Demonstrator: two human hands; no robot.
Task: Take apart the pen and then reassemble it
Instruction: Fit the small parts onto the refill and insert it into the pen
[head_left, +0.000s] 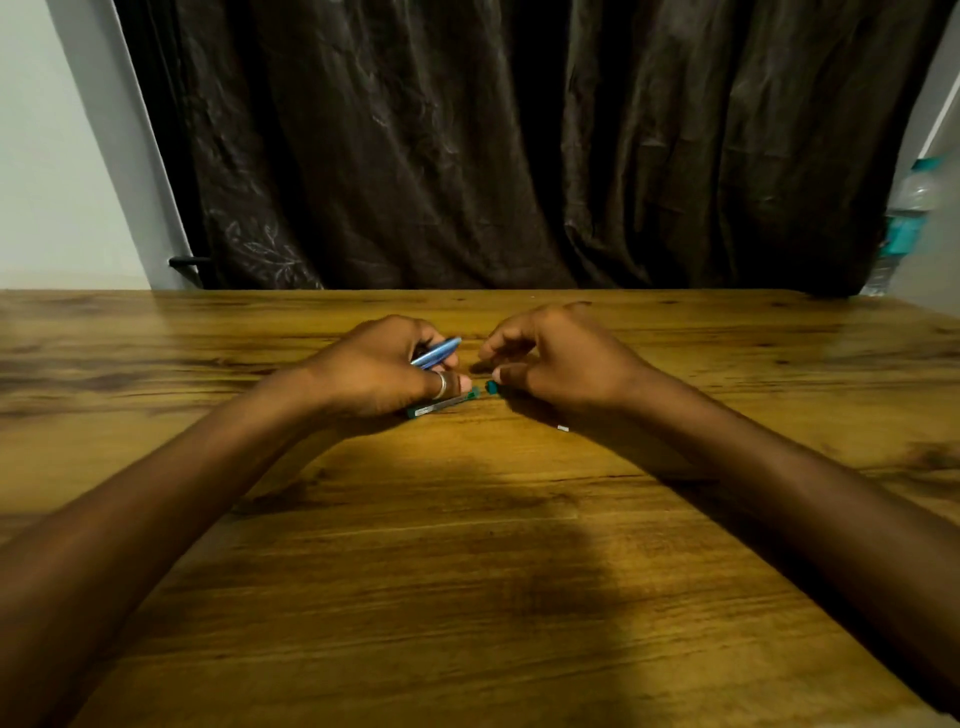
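Note:
My left hand (384, 369) is closed around a light blue pen part (439, 352), whose tip sticks out to the right past my fingers. A silver ring sits on its thumb. Under that hand a green and clear pen barrel (444, 404) lies on the wooden table (467, 571). My right hand (556, 358) rests just right of it, fingers curled low over the table, the thumb touching a small green piece (492, 386). What the right fingertips pinch is hidden. A tiny white bit (563, 428) lies beneath the right wrist.
A dark brown curtain (519, 145) hangs behind the table's far edge. A clear water bottle with a teal label (904, 223) stands at the far right. A pale wall is at the left.

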